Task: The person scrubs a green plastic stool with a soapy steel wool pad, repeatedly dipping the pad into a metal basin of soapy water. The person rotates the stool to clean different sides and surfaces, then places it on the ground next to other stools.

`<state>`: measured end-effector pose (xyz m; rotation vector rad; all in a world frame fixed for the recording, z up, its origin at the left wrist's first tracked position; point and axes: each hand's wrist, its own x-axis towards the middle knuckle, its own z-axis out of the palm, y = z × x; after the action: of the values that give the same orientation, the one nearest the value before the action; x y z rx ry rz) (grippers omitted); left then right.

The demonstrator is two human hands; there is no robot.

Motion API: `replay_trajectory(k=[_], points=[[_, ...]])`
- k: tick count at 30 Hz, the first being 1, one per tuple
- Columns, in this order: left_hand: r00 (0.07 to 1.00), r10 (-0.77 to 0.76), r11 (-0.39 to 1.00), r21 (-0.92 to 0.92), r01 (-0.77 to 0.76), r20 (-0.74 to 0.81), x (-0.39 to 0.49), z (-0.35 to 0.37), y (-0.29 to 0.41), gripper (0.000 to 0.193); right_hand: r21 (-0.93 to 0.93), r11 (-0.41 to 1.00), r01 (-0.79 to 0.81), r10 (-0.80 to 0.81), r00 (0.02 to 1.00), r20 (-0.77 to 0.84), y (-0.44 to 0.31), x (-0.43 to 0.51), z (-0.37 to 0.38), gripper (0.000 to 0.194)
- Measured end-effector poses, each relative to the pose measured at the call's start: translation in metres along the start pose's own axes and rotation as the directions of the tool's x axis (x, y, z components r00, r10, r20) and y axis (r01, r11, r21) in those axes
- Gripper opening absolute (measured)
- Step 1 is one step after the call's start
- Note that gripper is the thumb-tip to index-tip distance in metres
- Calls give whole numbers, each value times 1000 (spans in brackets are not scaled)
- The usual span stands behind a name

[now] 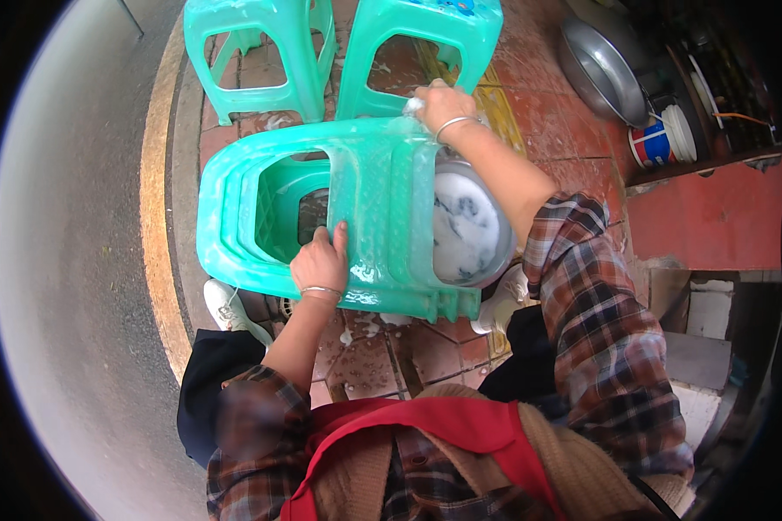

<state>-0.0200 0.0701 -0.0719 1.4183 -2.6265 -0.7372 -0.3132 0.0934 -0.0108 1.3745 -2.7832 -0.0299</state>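
Observation:
A wet turquoise plastic stool (378,195) lies on its side in front of me, soap film on its surface. My left hand (322,260) grips the near edge of its side opening, thumb resting on the outer face. At the far edge my right hand (444,107) presses a foamy white wad (413,107) against the plastic; whether this is a sponge or a cloth is hidden by foam and fingers. Beneath the stool's leg end stands a round basin (472,228) of sudsy water, partly covered by the stool.
Two more turquoise stools, a left one (260,58) and a right one (423,49), stand upright beyond. A metal basin (603,71) and a white bucket (665,140) sit at the right near a red ledge (710,215). Suds wet the tiles (378,352); a kerb (159,195) borders the road.

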Motion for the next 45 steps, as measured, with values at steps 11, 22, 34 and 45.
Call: replay_trajectory(k=[11,22,34,45], points=[[996,-76,996,-41,74,-37,1,5,5,54,-36,999,-2,-1,997,-76,-17,-46,-7,23],[997,-62,998,5,62,-35,2,7,6,53,-151,979,-137,185,908,377,-12,44,-28,30],[994,-101,994,-38,100,-29,4,7,10,52,6,946,-323,323,946,34,-9,-59,-23,30],[998,-40,999,-19,39,-57,-3,7,4,52,-163,946,-280,316,910,268,14,26,-29,29]])
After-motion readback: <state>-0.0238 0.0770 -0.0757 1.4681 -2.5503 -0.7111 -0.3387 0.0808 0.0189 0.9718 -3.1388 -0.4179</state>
